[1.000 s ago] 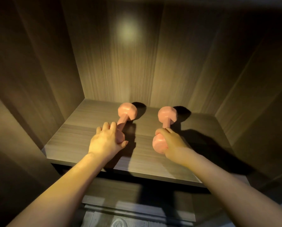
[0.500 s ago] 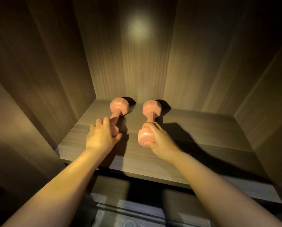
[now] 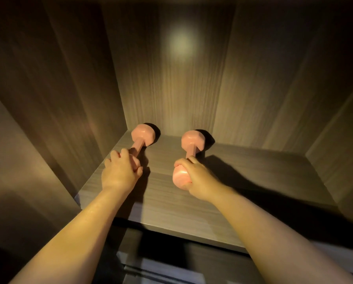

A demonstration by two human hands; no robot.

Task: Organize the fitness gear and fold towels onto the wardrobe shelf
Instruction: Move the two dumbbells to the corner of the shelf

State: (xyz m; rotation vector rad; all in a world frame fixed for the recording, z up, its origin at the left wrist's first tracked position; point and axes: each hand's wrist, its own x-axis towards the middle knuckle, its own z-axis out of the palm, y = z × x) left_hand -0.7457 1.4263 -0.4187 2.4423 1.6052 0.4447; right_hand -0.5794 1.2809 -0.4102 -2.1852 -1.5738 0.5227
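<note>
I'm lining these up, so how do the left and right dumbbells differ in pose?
The left dumbbell lies near the left wall, slanted; the right dumbbell lies nearer mid-shelf, straighter. The left hand covers the left dumbbell's near head; the right dumbbell's shows beside the right hand. Both are pink and gripped.

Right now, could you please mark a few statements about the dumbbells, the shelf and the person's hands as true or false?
1. The left pink dumbbell and the right pink dumbbell both lie on the wardrobe shelf. True.
2. The right hand grips the near head of the right pink dumbbell. True.
3. Only one hand touches a dumbbell. False: the left hand also holds the near end of the left pink dumbbell.
4. The two dumbbells touch each other. False: bare shelf shows between them.
</note>
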